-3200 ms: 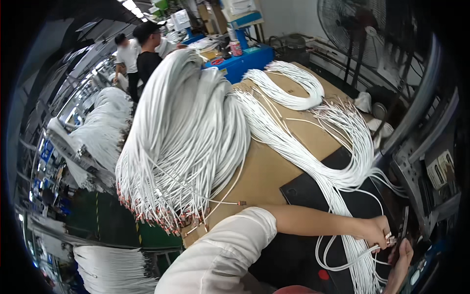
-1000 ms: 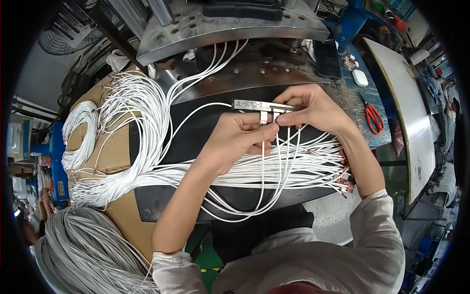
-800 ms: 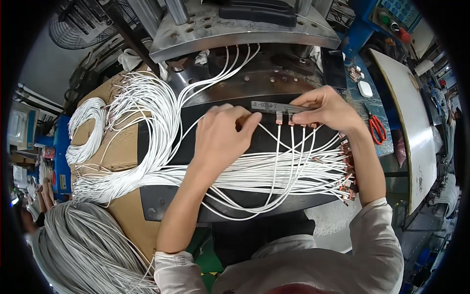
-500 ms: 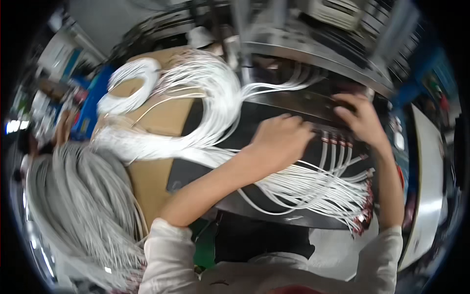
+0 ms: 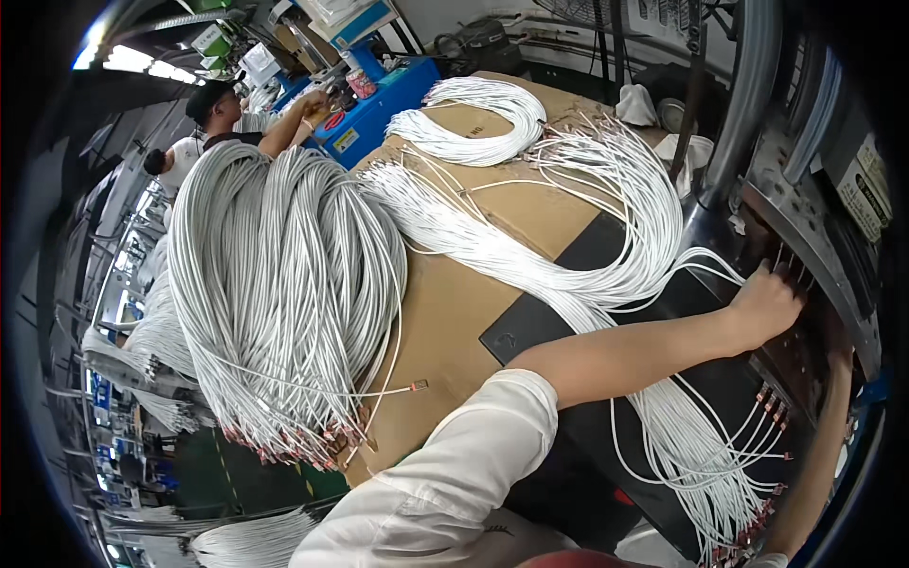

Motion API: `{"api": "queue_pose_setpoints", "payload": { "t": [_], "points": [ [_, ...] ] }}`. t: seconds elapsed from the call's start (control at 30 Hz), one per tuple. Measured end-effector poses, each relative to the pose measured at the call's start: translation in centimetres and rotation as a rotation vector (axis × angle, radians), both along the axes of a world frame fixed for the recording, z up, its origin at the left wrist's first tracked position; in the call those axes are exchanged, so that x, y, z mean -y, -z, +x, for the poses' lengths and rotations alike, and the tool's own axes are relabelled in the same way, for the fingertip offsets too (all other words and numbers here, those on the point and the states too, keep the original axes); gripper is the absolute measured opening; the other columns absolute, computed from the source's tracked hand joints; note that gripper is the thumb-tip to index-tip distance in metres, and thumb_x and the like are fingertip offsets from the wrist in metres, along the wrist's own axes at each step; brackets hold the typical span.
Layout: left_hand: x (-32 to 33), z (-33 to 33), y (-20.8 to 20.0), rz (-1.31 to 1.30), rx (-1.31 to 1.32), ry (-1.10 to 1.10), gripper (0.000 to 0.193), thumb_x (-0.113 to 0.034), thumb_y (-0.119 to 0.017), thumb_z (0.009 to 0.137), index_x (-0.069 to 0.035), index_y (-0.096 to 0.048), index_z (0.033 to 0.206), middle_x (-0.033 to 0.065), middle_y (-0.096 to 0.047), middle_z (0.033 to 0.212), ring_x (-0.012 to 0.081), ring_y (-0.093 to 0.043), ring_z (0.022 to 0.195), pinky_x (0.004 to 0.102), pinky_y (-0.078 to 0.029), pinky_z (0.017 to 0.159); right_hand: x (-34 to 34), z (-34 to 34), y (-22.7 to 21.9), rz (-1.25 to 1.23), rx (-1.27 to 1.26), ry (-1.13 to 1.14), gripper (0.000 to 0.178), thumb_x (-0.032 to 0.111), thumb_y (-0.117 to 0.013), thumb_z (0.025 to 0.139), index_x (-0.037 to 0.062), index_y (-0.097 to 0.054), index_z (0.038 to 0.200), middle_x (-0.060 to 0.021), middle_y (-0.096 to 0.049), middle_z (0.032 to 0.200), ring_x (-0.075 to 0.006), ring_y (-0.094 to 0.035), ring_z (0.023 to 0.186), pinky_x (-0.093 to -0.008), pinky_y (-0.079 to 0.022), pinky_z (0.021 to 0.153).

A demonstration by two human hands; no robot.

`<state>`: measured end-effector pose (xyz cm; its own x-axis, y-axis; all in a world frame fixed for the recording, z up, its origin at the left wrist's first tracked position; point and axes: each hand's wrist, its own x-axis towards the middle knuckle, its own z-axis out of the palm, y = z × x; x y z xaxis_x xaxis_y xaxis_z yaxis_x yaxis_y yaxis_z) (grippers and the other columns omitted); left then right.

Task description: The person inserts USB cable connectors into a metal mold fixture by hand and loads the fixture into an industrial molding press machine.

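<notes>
My left hand reaches to the far right, beneath the metal frame of a machine. Its fingers are curled closed around a few white cables that branch off the large bundle; the fingertips themselves are partly hidden. My right forearm comes up along the right edge, and its hand is lost in shadow under the machine, fingers not visible. Below my left forearm, the bundle of white cables fans out over a black mat, with small reddish connectors at the ends. Several cable ends lie apart at the machine's edge.
A thick hank of white cables hangs over the table's left side. A coiled cable loop lies on brown cardboard. Behind is a blue machine, where another person works. A metal post rises at right.
My view has swung to the left, bringing the hank and the other person into sight. My left hand has gone from above the bundle to the cables at the machine; my right hand became hidden.
</notes>
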<state>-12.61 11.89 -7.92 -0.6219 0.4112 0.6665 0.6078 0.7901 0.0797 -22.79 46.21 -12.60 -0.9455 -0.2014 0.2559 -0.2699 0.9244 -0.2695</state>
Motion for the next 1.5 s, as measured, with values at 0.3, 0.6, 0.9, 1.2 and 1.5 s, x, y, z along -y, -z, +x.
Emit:
{"api": "queue_pose_setpoints", "payload": {
  "t": [0.3,0.6,0.9,1.2,1.5],
  "points": [
    [7.5,7.3,-6.2,0.188,0.016,0.488,0.012,-0.014,-0.069,0.074,-0.005,-0.066,0.068,0.0081,-0.060,0.065,0.0248,-0.061,0.069,0.0354,-0.047,0.070,7.1,9.2,-3.9,0.051,-0.296,-0.024,0.029,0.019,-0.055,0.100,-0.0012,-0.063,0.119,-0.0231,-0.065,0.117,-0.0396,-0.062,0.106,-0.0405,-0.047,0.093],
    [17.5,7.0,-4.2,0.308,-0.004,-0.136,0.028,-0.012,-0.067,0.087,-0.003,-0.062,0.114,0.0175,-0.056,0.120,0.0351,-0.056,0.110,0.0427,-0.045,0.091,15.7,15.8,-10.0,0.057,-0.111,-0.081,0.011,0.008,-0.060,0.096,-0.0024,-0.062,0.100,-0.0185,-0.061,0.095,-0.0300,-0.063,0.089,-0.0347,-0.048,0.081],
    [4.5,16.7,-4.2,0.229,0.182,0.465,0.033,-0.031,-0.071,0.083,0.000,-0.067,0.094,0.0145,-0.054,0.107,0.0320,-0.047,0.110,0.0486,-0.040,0.089,8.1,21.1,-16.5,0.078,0.520,-0.571,0.013,0.007,-0.053,0.099,-0.0001,-0.057,0.109,-0.0112,-0.055,0.096,-0.0210,-0.054,0.084,-0.0307,-0.044,0.074],
    [-0.5,16.1,-3.2,-0.087,0.410,0.244,0.056,-0.043,-0.066,0.087,0.004,-0.066,0.117,0.0223,-0.054,0.123,0.0338,-0.046,0.110,0.0511,-0.044,0.083,10.6,22.1,-9.4,-0.254,0.438,-0.237,0.031,0.004,-0.048,0.101,-0.0005,-0.051,0.132,-0.0109,-0.056,0.119,-0.0196,-0.055,0.106,-0.0306,-0.043,0.095],
    [-0.3,15.6,-3.4,-0.038,0.253,0.127,0.041,-0.024,-0.067,0.079,0.007,-0.067,0.105,0.0187,-0.058,0.102,0.0291,-0.052,0.094,0.0407,-0.047,0.067,9.6,15.9,-9.7,-0.638,0.563,-0.149,0.037,0.009,-0.051,0.102,0.0046,-0.051,0.139,-0.0100,-0.059,0.127,-0.0196,-0.056,0.115,-0.0299,-0.042,0.100]
  ]
}}
